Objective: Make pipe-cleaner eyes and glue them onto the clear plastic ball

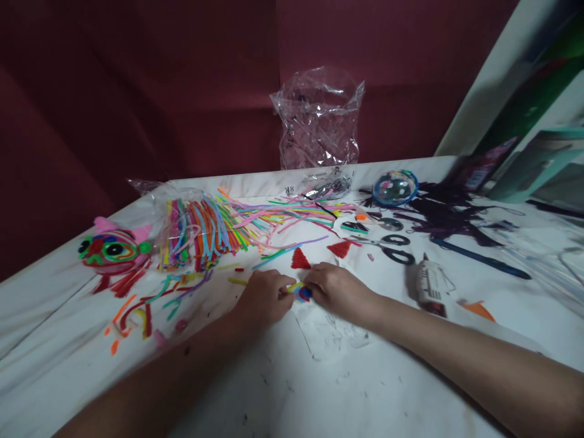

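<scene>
A small multicoloured piece [301, 291] with yellow, blue and red parts is held just above the middle of the surface [274, 395], between the left hand [266, 296] and the right hand [338, 291]; the grip of each is narrow, fingertips pinched on opposite ends of it. Because it is so small and largely covered by fingers, it could be bent out of shape or lost if one pinch were slackened or pulled too hard. A thin clear sheet [319, 337] lies below the hands, toward the near edge, and could be dragged askew by a wrist. Two red triangles [300, 258] lie just beyond the knuckles, where they could be knocked aside. Toward the right edge, scissors [396, 248] and a glue gun [429, 285] are placed near the right forearm, and could be nudged if the elbow were swung outward; whether the gun is hot cannot be told. Toward the left edge, loose scraps [143, 313] and a pink figure [114, 249] are found beside the left arm's path. Along the far edge, reach is crowded by bagged strips [196, 234], a clear bag [322, 121], a blue-rimmed bowl [395, 188] and dark purple strands [447, 213].
</scene>
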`<state>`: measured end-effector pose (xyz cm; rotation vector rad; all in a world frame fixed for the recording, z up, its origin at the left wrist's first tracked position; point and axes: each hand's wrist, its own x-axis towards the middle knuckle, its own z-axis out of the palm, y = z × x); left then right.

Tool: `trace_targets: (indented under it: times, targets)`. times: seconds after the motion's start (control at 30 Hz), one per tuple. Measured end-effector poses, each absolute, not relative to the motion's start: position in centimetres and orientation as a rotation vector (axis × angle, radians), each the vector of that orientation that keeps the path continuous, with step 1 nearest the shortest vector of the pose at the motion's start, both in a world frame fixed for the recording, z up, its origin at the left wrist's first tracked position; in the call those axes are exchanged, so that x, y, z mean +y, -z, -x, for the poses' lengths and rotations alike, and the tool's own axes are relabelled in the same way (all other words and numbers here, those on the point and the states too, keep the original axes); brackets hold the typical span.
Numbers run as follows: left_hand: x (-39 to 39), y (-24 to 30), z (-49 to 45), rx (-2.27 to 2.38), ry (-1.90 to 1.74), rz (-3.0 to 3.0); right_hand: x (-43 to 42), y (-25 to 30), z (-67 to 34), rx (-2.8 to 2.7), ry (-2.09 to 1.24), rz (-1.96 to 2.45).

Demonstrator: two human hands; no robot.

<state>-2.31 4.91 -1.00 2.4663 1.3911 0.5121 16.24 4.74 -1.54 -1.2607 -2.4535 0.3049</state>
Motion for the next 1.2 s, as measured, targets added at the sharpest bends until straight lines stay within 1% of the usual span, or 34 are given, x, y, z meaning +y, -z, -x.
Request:
trace_targets:
  times: [0.33, 0.6, 0.83, 1.07, 1.2]
  targets:
    - [4.7, 0.8, 2.2, 1.330, -0.384, -2.602, 4.8, 1.3, -16.7, -2.461, -0.404, 1.273]
    - [4.9, 1.7, 2.4, 1.323, -0.465, -2.593, 4.9, 1.0, -17.3, -2.512, -0.482, 1.254]
    - [5.1, 1.7, 2.5, 1.306, -0.462, -2.601, 4.9, 0.9, -17.2, -2.522, -0.454, 1.255]
    - [5.6, 1.0, 3.2, 1.299, -0.491, -2.382, 4.8, 1.1, -17.2, -2.550, -0.409, 1.238]
    - [5.6, 0.5, 3.4, 1.334, -0.447, -2.288, 4.9, 1.2, -17.3, -2.565, -0.406, 1.229]
